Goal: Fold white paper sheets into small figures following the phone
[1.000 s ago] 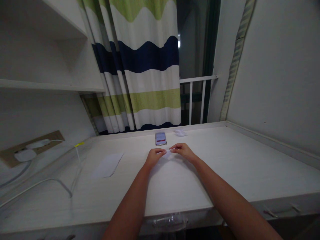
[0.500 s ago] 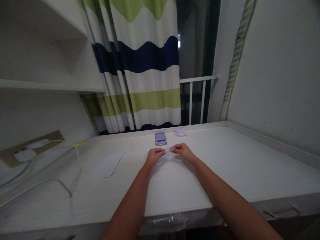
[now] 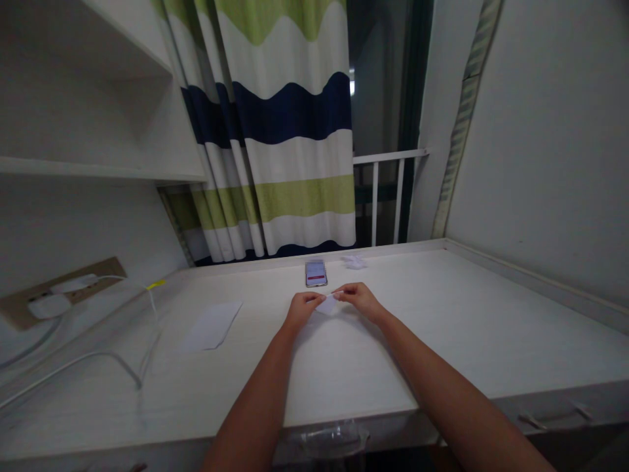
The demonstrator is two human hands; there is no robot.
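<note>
Both my hands meet near the middle of the white desk (image 3: 442, 328). My left hand (image 3: 302, 308) and my right hand (image 3: 360, 298) each pinch one end of a small white piece of paper (image 3: 327, 303), held just above the desk top. Fingers of both hands are closed on it. A phone (image 3: 316, 272) with a lit screen lies flat just beyond my hands.
A white sheet of paper (image 3: 212, 324) lies on the desk to the left. A crumpled white scrap (image 3: 354, 261) sits near the back edge. White cables (image 3: 98, 357) run from a wall socket (image 3: 54, 298) at left. A striped curtain (image 3: 280, 131) hangs behind.
The small paper has tilted slightly between my fingertips; my hands stay in almost the same place.
</note>
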